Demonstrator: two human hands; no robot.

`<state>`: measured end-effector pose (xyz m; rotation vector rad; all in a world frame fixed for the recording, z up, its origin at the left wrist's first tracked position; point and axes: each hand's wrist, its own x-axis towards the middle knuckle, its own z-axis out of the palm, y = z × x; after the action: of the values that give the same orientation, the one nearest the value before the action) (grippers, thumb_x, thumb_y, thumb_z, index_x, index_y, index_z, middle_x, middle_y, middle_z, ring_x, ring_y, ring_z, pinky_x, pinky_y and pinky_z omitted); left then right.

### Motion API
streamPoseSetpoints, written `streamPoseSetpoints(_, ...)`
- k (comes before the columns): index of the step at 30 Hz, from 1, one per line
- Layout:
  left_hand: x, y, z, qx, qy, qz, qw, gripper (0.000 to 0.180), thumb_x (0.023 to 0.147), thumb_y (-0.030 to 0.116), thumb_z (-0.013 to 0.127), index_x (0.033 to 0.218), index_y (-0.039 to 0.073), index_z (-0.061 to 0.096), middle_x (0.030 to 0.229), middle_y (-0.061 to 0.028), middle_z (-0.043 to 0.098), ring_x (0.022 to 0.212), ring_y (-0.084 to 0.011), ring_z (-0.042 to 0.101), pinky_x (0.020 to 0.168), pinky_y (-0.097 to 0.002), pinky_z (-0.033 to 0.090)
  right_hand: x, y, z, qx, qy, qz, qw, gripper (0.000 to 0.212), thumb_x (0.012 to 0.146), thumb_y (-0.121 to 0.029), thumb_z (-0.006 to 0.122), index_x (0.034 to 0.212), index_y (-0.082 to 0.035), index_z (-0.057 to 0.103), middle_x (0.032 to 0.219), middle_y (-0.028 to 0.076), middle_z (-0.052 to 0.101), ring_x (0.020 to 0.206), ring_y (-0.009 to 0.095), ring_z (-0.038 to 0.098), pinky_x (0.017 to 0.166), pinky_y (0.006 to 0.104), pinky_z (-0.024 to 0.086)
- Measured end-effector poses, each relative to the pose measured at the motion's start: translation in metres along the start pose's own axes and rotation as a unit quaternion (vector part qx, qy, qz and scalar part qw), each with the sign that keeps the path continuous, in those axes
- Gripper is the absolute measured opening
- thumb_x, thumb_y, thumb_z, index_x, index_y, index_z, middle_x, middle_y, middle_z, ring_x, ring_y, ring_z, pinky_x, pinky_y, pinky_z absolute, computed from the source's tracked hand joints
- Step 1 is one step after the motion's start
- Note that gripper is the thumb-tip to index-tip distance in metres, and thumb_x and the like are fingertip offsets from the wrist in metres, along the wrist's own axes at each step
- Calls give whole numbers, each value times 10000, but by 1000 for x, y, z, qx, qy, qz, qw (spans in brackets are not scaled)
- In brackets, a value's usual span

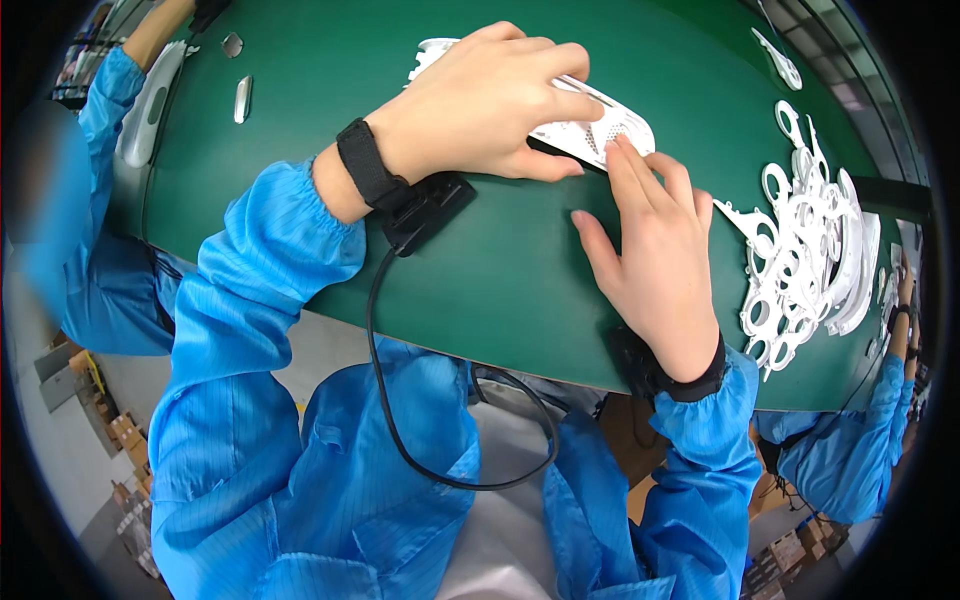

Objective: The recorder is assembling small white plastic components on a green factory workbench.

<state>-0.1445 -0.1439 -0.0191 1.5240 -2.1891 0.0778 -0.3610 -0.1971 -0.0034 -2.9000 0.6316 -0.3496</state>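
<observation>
Spreading over a white perforated panel [632, 120], the left hand [490, 105] hid most of its middle; whether its bent fingers gripped or merely pressed, I could not tell. The panel lay slantwise on the desk [500, 270], in front of the person. The right hand [660, 250] had its fingers open, their tips touching the panel's right end, the thumb well apart.

Work on the panel looked under way rather than finished, though with so much covered, what had been done to it could not be read. To the right, a heap of white ringed parts [795, 215] lay loose, apparently left for later; whether it belonged with the panel was unclear.

The desk had a plain green top, with a small silver piece [243, 100] towards the left. Blue-sleeved co-workers sat at either side, one sleeve [105, 105] showing at left, and cardboard boxes [127, 435] stood on the pale floor [65, 485] beyond.
</observation>
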Motion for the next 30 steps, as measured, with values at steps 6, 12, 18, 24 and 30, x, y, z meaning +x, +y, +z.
streamPoseSetpoints(6, 4, -13, 5, -4, -19, 22, 1000, 405, 650, 226, 787, 1044, 161, 718, 983, -30, 591, 839, -227, 610, 774, -356, 489, 4, -10, 8, -59, -2, 5, 998, 517, 793, -210, 708, 1201, 74, 565, 1223, 179, 613, 1110, 266, 535, 828, 383, 390)
streamPoseSetpoints(12, 10, -4, -8, 26, -41, -10, 999, 402, 680, 252, 776, 1070, 169, 731, 948, -30, 603, 869, -218, 597, 810, -352, 468, 1, -2, 6, -48, 35, -16, 998, 482, 811, -224, 694, 1177, 66, 576, 1192, 159, 637, 1101, 244, 552, 812, 387, 403)
streamPoseSetpoints(18, 5, -12, -4, 23, -62, -12, 998, 449, 705, 243, 761, 1147, 198, 700, 987, -44, 638, 911, -243, 611, 804, -368, 473, 7, 12, 1, -16, 50, -26, 998, 345, 818, -210, 672, 1059, 29, 611, 1057, 138, 665, 1013, 272, 586, 822, 410, 450)
streamPoseSetpoints(24, 30, -23, -10, -30, -45, -141, 989, 773, 727, 304, 788, 1370, 143, 388, 1049, -166, 653, 961, -387, 627, 825, -441, 504, 4, 116, -42, 230, 116, 166, 952, 293, 861, -172, 637, 1107, -14, 649, 786, 118, 669, 692, 216, 631, 651, 339, 487)
streamPoseSetpoints(30, 85, -98, -2, 104, -5, -99, 990, 723, 829, 412, 661, 1429, 134, 367, 1149, -176, 601, 1028, -378, 596, 846, -453, 479, -9, 180, -46, 268, 179, 241, 915, 225, 875, -185, 628, 989, 2, 674, 696, 54, 614, 623, 113, 541, 588, 274, 426)
